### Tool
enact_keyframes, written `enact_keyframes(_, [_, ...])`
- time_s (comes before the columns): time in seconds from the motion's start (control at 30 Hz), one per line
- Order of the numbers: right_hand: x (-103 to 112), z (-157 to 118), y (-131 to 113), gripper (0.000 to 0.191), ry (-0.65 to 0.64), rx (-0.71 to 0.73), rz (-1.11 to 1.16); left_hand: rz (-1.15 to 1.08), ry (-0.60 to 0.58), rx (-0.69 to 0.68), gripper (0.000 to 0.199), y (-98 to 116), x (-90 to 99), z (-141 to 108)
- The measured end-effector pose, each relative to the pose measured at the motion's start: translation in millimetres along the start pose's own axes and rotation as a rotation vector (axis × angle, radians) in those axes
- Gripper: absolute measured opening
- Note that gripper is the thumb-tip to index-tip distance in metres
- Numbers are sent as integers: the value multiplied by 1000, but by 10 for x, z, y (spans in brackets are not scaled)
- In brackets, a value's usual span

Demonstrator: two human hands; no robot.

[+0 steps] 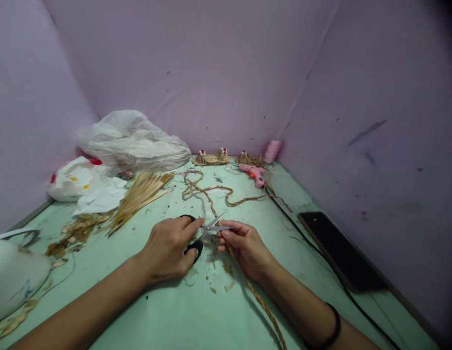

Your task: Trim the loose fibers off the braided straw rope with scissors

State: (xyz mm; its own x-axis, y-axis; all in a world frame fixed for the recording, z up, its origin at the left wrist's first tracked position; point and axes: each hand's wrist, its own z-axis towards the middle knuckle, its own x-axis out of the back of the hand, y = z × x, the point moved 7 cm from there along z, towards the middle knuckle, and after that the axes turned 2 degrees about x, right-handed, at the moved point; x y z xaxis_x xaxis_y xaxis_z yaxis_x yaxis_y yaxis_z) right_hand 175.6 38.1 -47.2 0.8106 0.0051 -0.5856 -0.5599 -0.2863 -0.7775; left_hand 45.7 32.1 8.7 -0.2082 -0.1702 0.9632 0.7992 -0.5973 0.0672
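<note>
1. Purple walls (211, 73) enclose the green table (182, 311) in my camera view; the cord (262, 302) lies along its middle, from the near right to loose loops at the far centre.
2. As I read it, the cord's long axis slants near right to far left up to the blades, then bends through the loops; one thin end points right, beside the cable (302, 236).
3. On my right, the hand (248, 245) pinches the cord, thumb and fingertips close together, probably to steady it by the blades.
4. Over on the left, the other hand (169, 245) has its fingers and thumb in the handles of the scissors (208, 227), spread apart. Their open blades point right, across the cord, an angle that I judge suits a crosswise snip; whether both blades straddle it, I cannot tell.
5. Farther out, the glue gun (252, 172) lies far right near the spool (272, 151), likely parked aside to leave working room.
6. At far left, the strips (136, 197) lie bunched lengthwise, perhaps for easy picking, in front of the bag (127, 141).
7. Along the right side rests the phone (339, 250), beyond the cable.
</note>
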Motion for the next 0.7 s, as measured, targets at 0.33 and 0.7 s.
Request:
enact_keyframes(0.33, [-59,-40,-20,28,-49,-69,-38,93,18,-115,52,21,-15,-30])
enact_keyframes(0.7, [-30,-13,-37,24,-38,-99,-113,64,-108,-123,55,46,-31,-14])
